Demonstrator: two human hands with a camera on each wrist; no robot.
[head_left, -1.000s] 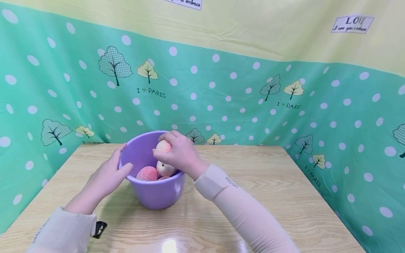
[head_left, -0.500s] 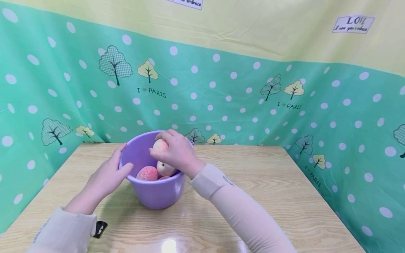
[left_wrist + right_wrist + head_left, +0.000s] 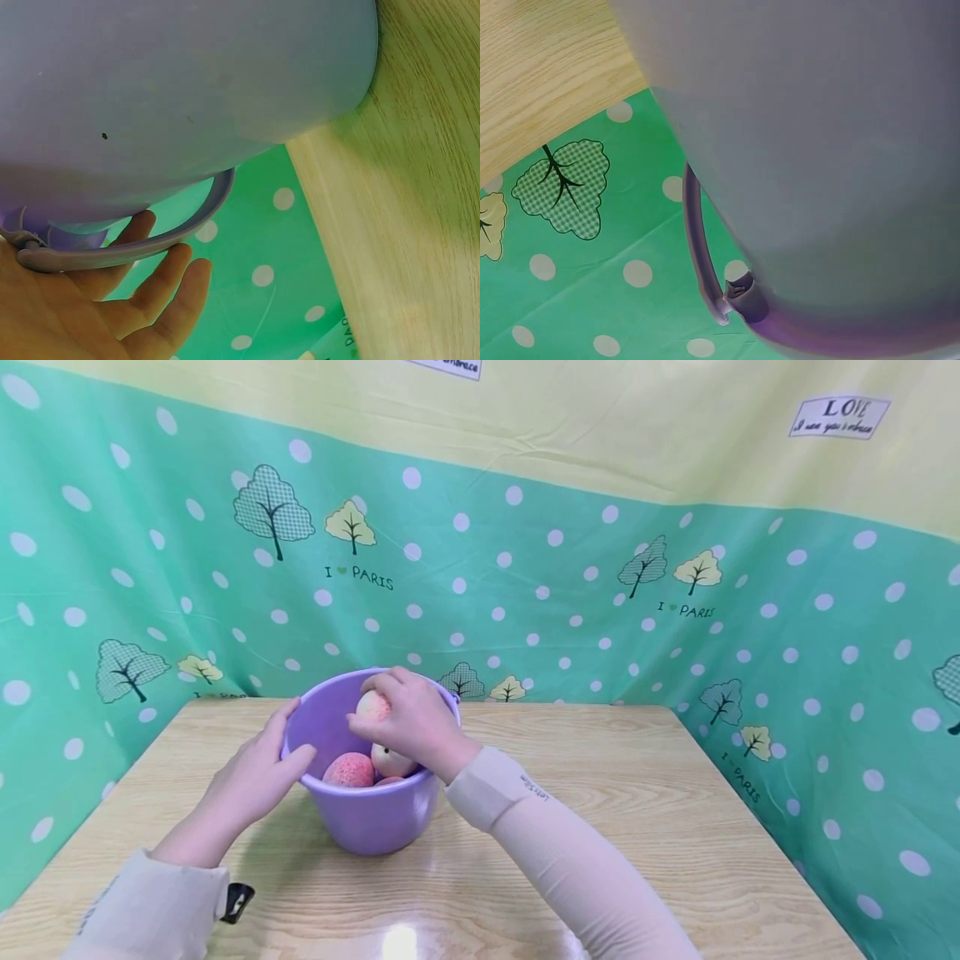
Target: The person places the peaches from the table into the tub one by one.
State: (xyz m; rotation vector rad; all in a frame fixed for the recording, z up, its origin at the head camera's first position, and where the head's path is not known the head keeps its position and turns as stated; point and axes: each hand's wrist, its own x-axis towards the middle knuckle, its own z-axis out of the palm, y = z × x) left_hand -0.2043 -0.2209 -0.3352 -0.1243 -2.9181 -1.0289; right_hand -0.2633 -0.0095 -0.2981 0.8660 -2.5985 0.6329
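Note:
A purple bucket (image 3: pixel 375 818) stands on the table in the head view, its mouth facing me. My left hand (image 3: pixel 255 768) holds its left rim, thumb over the near edge; in the left wrist view, the fingers (image 3: pixel 176 292) lie at the bucket's handle (image 3: pixel 135 251). My right hand (image 3: pixel 412 714) grips a pink-and-white peach (image 3: pixel 372 706) inside the mouth, partly covered by the fingers. Below lie a pink speckled peach (image 3: pixel 350 770) and a pale one with a dark spot (image 3: pixel 390 760). Another is barely visible. The right wrist view shows the bucket's outer wall (image 3: pixel 802 150), not the hand.
The wooden table (image 3: pixel 600 827) reaches back to a green dotted cloth (image 3: pixel 525 585) hanging behind and at the sides. A black clip-like piece (image 3: pixel 237 902) sits by the left cuff. On the right, the bucket's handle (image 3: pixel 696 232) hangs behind its wall.
My right hand has shifted slightly left with the peach, further over the bucket's interior. The left hand and the bucket look unmoved.

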